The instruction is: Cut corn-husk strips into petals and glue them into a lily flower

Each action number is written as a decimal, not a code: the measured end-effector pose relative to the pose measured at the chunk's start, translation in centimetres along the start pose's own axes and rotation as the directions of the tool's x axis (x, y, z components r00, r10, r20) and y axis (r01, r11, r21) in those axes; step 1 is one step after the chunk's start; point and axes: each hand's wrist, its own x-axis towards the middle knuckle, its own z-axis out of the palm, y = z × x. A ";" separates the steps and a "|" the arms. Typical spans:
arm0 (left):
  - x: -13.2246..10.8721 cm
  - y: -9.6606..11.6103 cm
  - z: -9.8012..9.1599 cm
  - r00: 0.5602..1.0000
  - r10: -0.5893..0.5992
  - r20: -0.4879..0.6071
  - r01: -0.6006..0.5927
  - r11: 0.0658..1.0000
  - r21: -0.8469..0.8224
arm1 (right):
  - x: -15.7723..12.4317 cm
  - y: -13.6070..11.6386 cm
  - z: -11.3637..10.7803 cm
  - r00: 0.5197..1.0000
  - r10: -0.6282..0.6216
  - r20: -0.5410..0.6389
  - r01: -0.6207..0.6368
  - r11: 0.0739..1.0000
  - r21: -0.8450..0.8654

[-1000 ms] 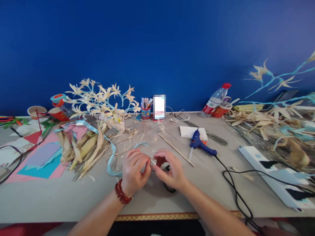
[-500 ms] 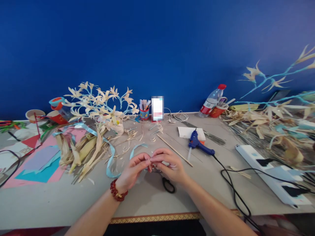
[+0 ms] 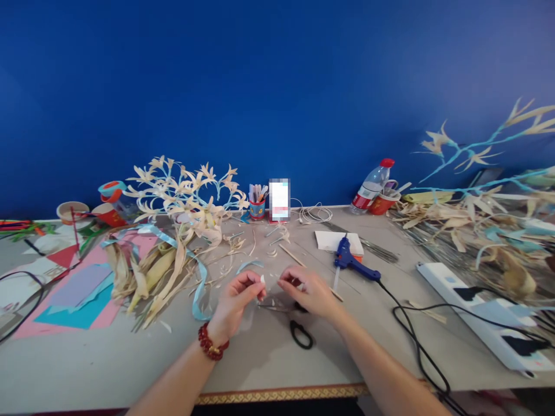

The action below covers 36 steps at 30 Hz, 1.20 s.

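My left hand (image 3: 237,297), with a red bead bracelet at the wrist, pinches a small pale scrap (image 3: 262,279) between thumb and fingertips just above the table. My right hand (image 3: 307,292) hovers a little to the right, fingers curled in a pinch; what it grips is too small to make out. Black-handled scissors (image 3: 295,323) lie on the table below and between the two hands. A thin wooden stick (image 3: 289,255) runs diagonally behind my right hand. A light blue ribbon (image 3: 200,289) curls to the left of my left hand.
A blue glue gun (image 3: 353,261) with a black cord lies to the right beside a white pad (image 3: 332,240). Dried husks (image 3: 150,271) and coloured paper (image 3: 76,289) fill the left. A husk-flower branch (image 3: 186,190), pen cup (image 3: 257,205), bottle (image 3: 368,188) and power strip (image 3: 481,315) stand around.
My hands, which were pressed together over the scissors, have drawn apart. The left keeps a small pale scrap and the scissors now lie exposed on the table.
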 end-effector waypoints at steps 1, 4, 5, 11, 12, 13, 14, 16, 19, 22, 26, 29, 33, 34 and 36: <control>0.1 0.0 -0.1 1.000 0.012 -0.023 -0.012 1.000 0.001 | -0.1 -0.2 -0.4 0.999 -0.008 0.037 0.012 0.995 -0.095; 0.4 0.0 -0.5 0.996 0.047 -0.073 -0.047 0.999 0.000 | -1.4 -0.8 -1.2 0.993 -0.012 0.121 0.055 0.931 -0.361; 0.5 0.1 -0.6 0.995 0.055 -0.087 -0.055 0.998 -0.004 | -2.1 -0.9 -1.3 0.991 -0.002 0.135 0.060 0.904 -0.423; 1.0 0.0 -1.2 0.989 0.055 -0.138 -0.065 0.995 -0.071 | -6.7 -0.2 -0.3 0.990 0.083 0.118 -0.006 0.841 -0.541; 1.0 0.0 -1.2 0.988 0.054 -0.146 -0.067 0.994 -0.083 | -7.2 0.0 -0.2 0.990 0.091 0.110 -0.017 0.840 -0.543; 1.1 -0.1 -1.3 0.986 0.056 -0.156 -0.071 0.993 -0.092 | -7.6 0.2 -0.1 0.990 0.098 0.105 -0.026 0.840 -0.542; 1.1 -0.2 -1.4 0.984 0.060 -0.166 -0.077 0.992 -0.098 | -7.9 0.4 0.0 0.989 0.104 0.101 -0.033 0.841 -0.540; 1.2 -0.2 -1.4 0.981 0.077 -0.179 -0.096 0.990 -0.100 | -8.0 0.6 0.0 0.988 0.122 0.092 -0.054 0.840 -0.540; 1.2 -0.1 -1.4 0.977 0.101 -0.186 -0.119 0.989 -0.085 | -7.6 0.5 -0.2 0.984 0.160 0.081 -0.088 0.825 -0.558; 1.1 0.0 -1.3 0.974 0.113 -0.198 -0.128 0.990 -0.065 | -6.8 0.0 -0.5 0.978 0.182 0.097 -0.088 0.793 -0.603; 1.0 0.2 -1.2 0.973 0.115 -0.202 -0.128 0.991 -0.049 | -6.0 -0.3 -0.8 0.966 0.239 0.103 -0.109 0.732 -0.672; 0.9 0.4 -1.2 0.976 0.104 -0.191 -0.120 0.990 -0.072 | -6.0 0.5 -1.3 0.956 0.287 0.059 -0.197 0.778 -0.597; 0.9 0.7 -1.1 0.977 0.091 -0.191 -0.112 0.988 -0.106 | -5.9 2.4 -1.9 0.939 0.331 0.099 -0.324 0.943 -0.081; 0.8 0.7 -1.0 0.978 0.088 -0.191 -0.110 0.988 -0.109 | -5.7 2.7 -1.9 0.932 0.339 0.132 -0.351 0.932 0.088; 0.8 0.7 -0.9 0.979 0.085 -0.184 -0.107 0.988 -0.112 | -5.3 3.0 -1.6 0.925 0.342 0.165 -0.379 0.868 0.322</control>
